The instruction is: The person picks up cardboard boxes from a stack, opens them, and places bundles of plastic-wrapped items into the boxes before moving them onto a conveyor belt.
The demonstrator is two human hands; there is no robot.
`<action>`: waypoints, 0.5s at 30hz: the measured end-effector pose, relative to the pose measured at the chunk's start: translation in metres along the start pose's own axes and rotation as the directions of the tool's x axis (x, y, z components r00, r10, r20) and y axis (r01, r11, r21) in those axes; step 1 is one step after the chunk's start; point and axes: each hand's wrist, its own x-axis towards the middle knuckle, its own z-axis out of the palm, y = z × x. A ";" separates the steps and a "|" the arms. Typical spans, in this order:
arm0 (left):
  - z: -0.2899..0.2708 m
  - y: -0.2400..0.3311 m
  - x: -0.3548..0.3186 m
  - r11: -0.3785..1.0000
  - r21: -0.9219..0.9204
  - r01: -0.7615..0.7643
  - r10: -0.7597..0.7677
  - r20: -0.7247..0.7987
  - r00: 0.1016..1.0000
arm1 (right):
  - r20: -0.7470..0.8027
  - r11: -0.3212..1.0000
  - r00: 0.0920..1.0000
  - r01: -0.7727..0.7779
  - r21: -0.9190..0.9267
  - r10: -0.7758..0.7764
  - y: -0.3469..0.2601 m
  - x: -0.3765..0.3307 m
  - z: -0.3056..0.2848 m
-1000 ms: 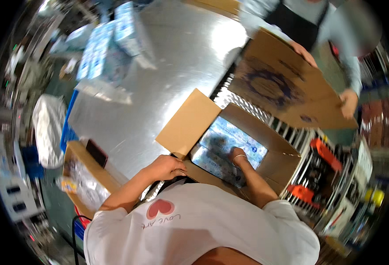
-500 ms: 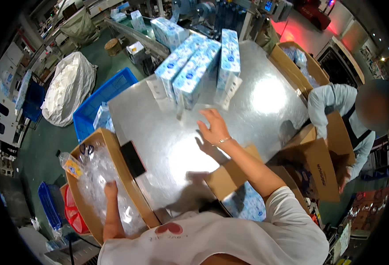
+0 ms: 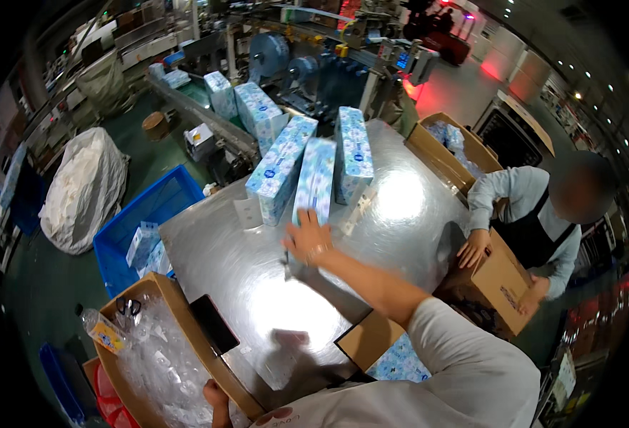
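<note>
Resting at the near edge of the steel table [image 3: 257,285], the left hand [image 3: 218,401] is gripping, it seems, the cardboard box of clear bags [image 3: 159,349]. The right hand [image 3: 307,239] is reaching out, fingers spread, touching the middle blue tissue pack [image 3: 314,182] standing at the far edge.
</note>
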 end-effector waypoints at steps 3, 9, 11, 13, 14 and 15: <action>-0.002 -0.029 0.001 0.967 -0.215 -0.138 0.114 -0.123 0.986 | 0.097 0.999 0.994 0.041 0.013 -0.042 -0.004 -0.078 -0.010; -0.014 -0.057 0.039 0.947 0.243 -0.208 0.177 0.144 0.974 | 0.193 0.736 0.781 -0.624 0.261 0.594 0.072 -0.028 -0.036; -0.015 -0.044 0.053 0.925 0.233 -0.300 0.283 0.105 0.953 | 0.297 0.593 0.806 -0.582 0.557 0.512 0.124 -0.039 -0.030; -0.018 -0.036 0.063 0.914 0.268 -0.304 0.292 0.086 0.953 | 0.455 0.244 0.823 -0.544 0.803 0.339 0.152 -0.070 -0.032; -0.018 -0.042 0.066 0.907 0.311 -0.285 0.280 0.063 0.958 | 0.529 -0.015 0.827 -0.536 0.844 0.189 0.162 -0.098 -0.034; -0.019 -0.053 0.069 0.898 0.354 -0.261 0.266 0.037 0.963 | 0.454 -0.002 0.882 -0.458 0.889 0.128 0.168 -0.135 -0.038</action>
